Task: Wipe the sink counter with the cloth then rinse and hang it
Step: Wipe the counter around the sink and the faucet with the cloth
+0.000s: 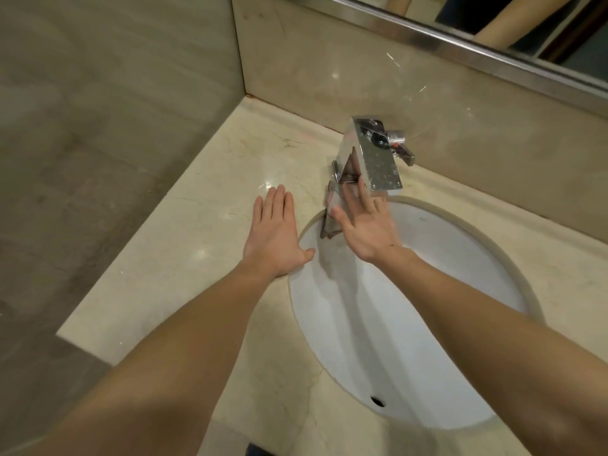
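Note:
My left hand [275, 231] lies flat, fingers straight, on the cream marble counter [184, 245] beside the sink's left rim. My right hand [365, 222] is stretched out with straight fingers at the back rim of the white sink basin [427, 291], under the faucet spout. It presses a thin, greyish, blurred cloth [330, 213] against the rim and counter; only part of the cloth shows beside the thumb. The chrome faucet [375, 156] stands just behind my right fingertips.
A marble backsplash rises behind the faucet, with a metal-framed mirror [493, 47] above it. A marble wall [98, 93] closes the left side. The counter's front edge runs near my forearms. The overflow hole [377, 401] sits at the near sink wall.

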